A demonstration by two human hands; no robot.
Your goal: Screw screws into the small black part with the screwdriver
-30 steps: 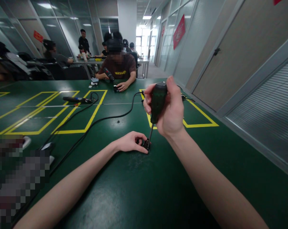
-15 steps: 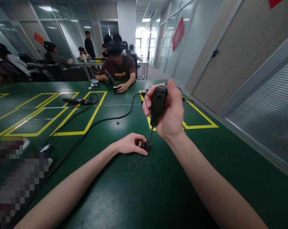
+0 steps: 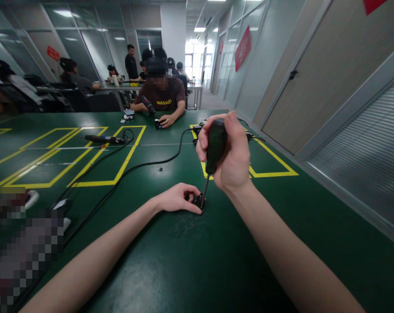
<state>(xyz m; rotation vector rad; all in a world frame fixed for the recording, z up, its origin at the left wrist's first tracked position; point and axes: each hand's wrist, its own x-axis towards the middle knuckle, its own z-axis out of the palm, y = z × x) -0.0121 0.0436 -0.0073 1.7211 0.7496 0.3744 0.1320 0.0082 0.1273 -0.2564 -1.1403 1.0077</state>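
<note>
My right hand [image 3: 231, 152] is closed around the dark handle of a screwdriver [image 3: 215, 145]. The thin shaft slants down and its tip meets a small black part [image 3: 200, 201] on the green table [image 3: 171, 269]. My left hand [image 3: 179, 198] pinches that part between thumb and fingers and rests on the tabletop. Its fingers cover much of the part, so its exact kind cannot be made out.
A black cable [image 3: 145, 164] runs across the table on the left. Beyond it lies a dark pen-shaped tool [image 3: 101, 138] with a cord. Yellow tape [image 3: 275, 174] marks rectangles. Across the table sits a co-worker [image 3: 162, 93] holding a power drill [image 3: 148, 104].
My right hand and the screwdriver have shifted only slightly, the tip staying at the black part. My left hand keeps its pinch on the part.
</note>
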